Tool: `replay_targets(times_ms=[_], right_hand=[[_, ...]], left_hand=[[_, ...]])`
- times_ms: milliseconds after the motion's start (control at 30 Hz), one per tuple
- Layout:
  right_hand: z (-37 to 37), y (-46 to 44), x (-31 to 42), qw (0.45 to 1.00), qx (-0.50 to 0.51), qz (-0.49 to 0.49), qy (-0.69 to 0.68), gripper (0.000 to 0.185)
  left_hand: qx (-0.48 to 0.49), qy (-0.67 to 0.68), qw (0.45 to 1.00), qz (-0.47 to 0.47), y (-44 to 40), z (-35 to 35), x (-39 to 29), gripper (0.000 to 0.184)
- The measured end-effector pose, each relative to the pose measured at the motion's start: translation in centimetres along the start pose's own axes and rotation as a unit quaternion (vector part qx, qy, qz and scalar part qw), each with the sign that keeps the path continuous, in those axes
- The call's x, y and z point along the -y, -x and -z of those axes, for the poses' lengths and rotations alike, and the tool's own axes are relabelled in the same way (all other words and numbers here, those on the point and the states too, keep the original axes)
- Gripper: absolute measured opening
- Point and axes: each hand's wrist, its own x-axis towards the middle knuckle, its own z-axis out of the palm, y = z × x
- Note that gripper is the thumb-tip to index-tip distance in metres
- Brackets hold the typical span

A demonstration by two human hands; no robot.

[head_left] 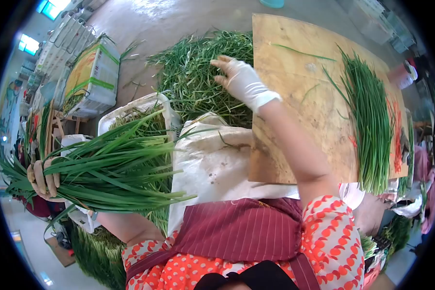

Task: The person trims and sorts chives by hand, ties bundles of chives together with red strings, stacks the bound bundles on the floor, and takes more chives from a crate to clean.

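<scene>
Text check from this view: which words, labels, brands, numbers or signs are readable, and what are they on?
No text is readable for certain.
White box with green tape: marks on its side, too small and blurred to read.
Wooden board: no lettering seen.

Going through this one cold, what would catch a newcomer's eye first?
Probably the big fan of long green leaves gripped in the left hand, at the left. Next, the white-gloved right hand, seen against a loose green heap near top centre, and the neat green bundle on the wooden board at right.
</scene>
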Motion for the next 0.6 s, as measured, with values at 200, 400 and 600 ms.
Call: replay_targets(times_ms=[200,400,600], right_hand=[[8.3,11.8,-0.6,0.763,0.61,0.021,-0.213,0.032],[3.8,16.4,-5.0,0.479,0.764,-0.136,-0.41,0.04],[3.7,-2.0,-8.1,0.668,0.533,-0.293,-0.428,0.035]], left_hand=[[-0.063,0.01,0.998,-0.018,-0.2,-0.3,0.3,0.006],[-0.073,0.014,0.997,-0.019,0.3,0.0,1.4,0.004],[-0.092,0.028,0.995,-0.013,0.4,0.1,1.3,0.004]])
